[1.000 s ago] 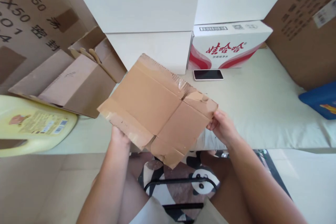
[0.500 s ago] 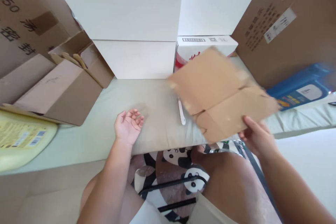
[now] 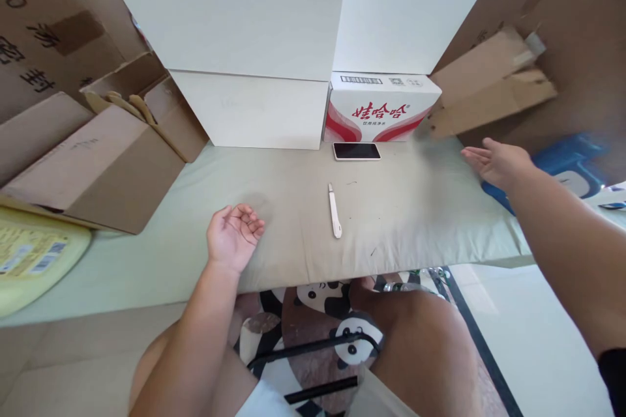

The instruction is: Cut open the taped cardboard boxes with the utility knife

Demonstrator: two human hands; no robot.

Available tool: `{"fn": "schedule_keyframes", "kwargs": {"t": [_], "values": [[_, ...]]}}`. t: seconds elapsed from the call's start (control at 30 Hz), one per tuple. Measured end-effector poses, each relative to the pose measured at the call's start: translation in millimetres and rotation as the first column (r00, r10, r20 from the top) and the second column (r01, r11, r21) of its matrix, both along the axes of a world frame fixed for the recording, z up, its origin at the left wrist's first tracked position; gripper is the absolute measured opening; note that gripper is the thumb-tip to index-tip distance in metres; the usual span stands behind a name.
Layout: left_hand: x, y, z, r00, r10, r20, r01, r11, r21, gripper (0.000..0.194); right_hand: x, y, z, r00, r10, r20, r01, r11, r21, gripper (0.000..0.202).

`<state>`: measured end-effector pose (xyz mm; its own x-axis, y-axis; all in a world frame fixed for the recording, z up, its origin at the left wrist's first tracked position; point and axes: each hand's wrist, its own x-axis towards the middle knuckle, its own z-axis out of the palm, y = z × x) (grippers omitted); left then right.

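Observation:
My left hand (image 3: 235, 234) rests palm up on the cloth-covered table (image 3: 288, 234), its fingers loosely curled and apart, holding nothing. To the right, my right hand (image 3: 499, 161) is stretched out with its fingers extended and nothing in them. Just beyond its fingertips, a folded cardboard piece (image 3: 493, 94) tilts in front of the large brown carton; a gap shows between hand and cardboard. A white utility knife (image 3: 334, 212) lies between my hands, its tip pointing away from me. A blue bottle (image 3: 570, 163), blurred, is partly hidden behind my right forearm.
A dark-screened phone (image 3: 357, 151) lies before a white-and-red box (image 3: 381, 107). Tall white panels (image 3: 249, 111) stand at the back. Cardboard boxes (image 3: 132, 176) and a yellow container (image 3: 39, 260) occupy the left. A large carton (image 3: 581, 65) bounds the right.
My right hand has moved right and away from me and let go of the cardboard piece, which is now by the right carton. The phone and red-lettered box are uncovered. My left hand has barely moved.

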<state>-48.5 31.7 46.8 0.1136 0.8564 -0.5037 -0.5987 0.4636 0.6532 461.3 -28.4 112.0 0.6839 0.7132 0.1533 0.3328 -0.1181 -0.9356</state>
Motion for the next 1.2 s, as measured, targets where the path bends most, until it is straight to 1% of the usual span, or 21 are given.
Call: {"fn": "schedule_keyframes", "kwargs": {"t": [0.07,0.13,0.23,0.3,0.37,0.43,0.47,0.53,0.6,0.63,0.67,0.7,0.73,0.77,0.83,0.9,0.97,1.03,1.07,1.13,1.2], "values": [[-2.9,0.4,0.8,1.0,-0.004,0.004,0.004,1.0,0.021,0.028,-13.4,27.0,-10.6,0.997,0.01,-0.073,-0.016,0.996,-0.085,0.025],[-7.4,0.4,2.3,1.0,-0.006,0.008,0.006,0.999,0.052,0.028,-42.1,35.0,-33.2,0.993,0.045,-0.108,-0.062,0.986,-0.154,0.019],[-16.2,-0.8,5.5,1.0,0.02,-0.007,-0.018,0.991,0.132,0.028,-100.2,19.3,-79.4,0.982,0.17,-0.079,-0.184,0.954,-0.237,0.02],[-23.4,-3.3,7.6,0.996,0.081,-0.037,-0.072,0.976,0.208,0.027,-137.9,0.7,-107.9,0.964,0.267,0.004,-0.255,0.926,-0.278,0.024],[-32.2,-7.0,9.3,0.981,0.175,-0.083,-0.144,0.946,0.289,0.027,-168.2,-16.7,-127.8,0.934,0.333,0.129,-0.284,0.911,-0.299,0.026],[-44.2,-10.9,10.4,0.938,0.316,-0.141,-0.242,0.889,0.388,0.027,-188.0,-29.4,-138.2,0.892,0.379,0.246,-0.298,0.903,-0.31,0.025],[-51.7,-12.4,10.6,0.895,0.411,-0.172,-0.298,0.84,0.452,0.025,-193.7,-33.4,-141.1,0.872,0.393,0.293,-0.299,0.901,-0.315,0.024],[-70.2,-14.3,10.1,0.756,0.616,-0.221,-0.404,0.705,0.584,0.019,-198.0,-36.9,-144.9,0.836,0.412,0.363,-0.297,0.895,-0.333,0.022],[-91.4,-14.5,8.7,0.524,0.806,-0.276,-0.463,0.542,0.702,0.013,-196.1,-36.9,-149.0,0.799,0.424,0.427,-0.284,0.891,-0.353,0.022],[-102.1,-13.6,7.9,0.4,0.862,-0.311,-0.454,0.482,0.749,0.011,-194.1,-36.6,-151.3,0.765,0.43,0.479,-0.269,0.89,-0.37,0.022],[-112.1,-11.9,7.1,0.29,0.89,-0.351,-0.425,0.448,0.786,0.01,-192.0,-36.7,-153.7,0.724,0.437,0.534,-0.251,0.888,-0.386,0.024],[-121.3,-9.0,6.2,0.208,0.895,-0.395,-0.384,0.446,0.808,0.012,-190.1,-37.2,-155.8,0.686,0.441,0.579,-0.233,0.887,-0.399,0.025],[-129.3,-4.6,5.5,0.161,0.881,-0.444,-0.342,0.472,0.813,0.015,-188.6,-38.0,-157.7,0.653,0.442,0.614,-0.218,0.887,-0.407,0.026],[-136.0,1.1,4.8,0.145,0.857,-0.495,-0.305,0.514,0.802,0.018,-187.5,-38.9,-159.1,0.633,0.444,0.634,-0.209,0.887,-0.412,0.027],[-145.7,15.6,3.5,0.166,0.787,-0.594,-0.261,0.616,0.743,0.029,-186.7,-40.5,-160.8,0.628,0.444,0.639,-0.206,0.887,-0.414,0.026],[-151.0,30.7,1.4,0.239,0.697,-0.676,-0.223,0.717,0.66,0.046,-186.8,-41.1,-161.2,0.621,0.447,0.644,-0.203,0.885,-0.418,0.027],[-153.1,42.5,-2.7,0.301,0.637,-0.71,-0.215,0.771,0.6,0.061,-186.9,-40.7,-161.2,0.62,0.444,0.647,-0.197,0.886,-0.419,0.028],[-152.8,49.3,-9.2,0.32,0.62,-0.716,-0.239,0.784,0.572,0.071,-186.5,-40.1,-161.3,0.62,0.439,0.65,-0.189,0.888,-0.419,0.031],[-152.2,51.0,-13.0,0.316,0.628,-0.711,-0.255,0.778,0.574,0.074,-186.1,-39.8,-161.5,0.62,0.437,0.651,-0.186,0.889,-0.419,0.031],[-150.2,52.2,-20.9,0.306,0.67,-0.676,-0.282,0.742,0.608,0.079,-185.3,-39.5,-161.9,0.621,0.437,0.65,-0.183,0.888,-0.422,0.031],[-147.4,50.4,-27.5,0.311,0.74,-0.596,-0.295,0.672,0.68,0.079,-185.0,-39.5,-162.4,0.623,0.439,0.648,-0.184,0.887,-0.423,0.03]]}}
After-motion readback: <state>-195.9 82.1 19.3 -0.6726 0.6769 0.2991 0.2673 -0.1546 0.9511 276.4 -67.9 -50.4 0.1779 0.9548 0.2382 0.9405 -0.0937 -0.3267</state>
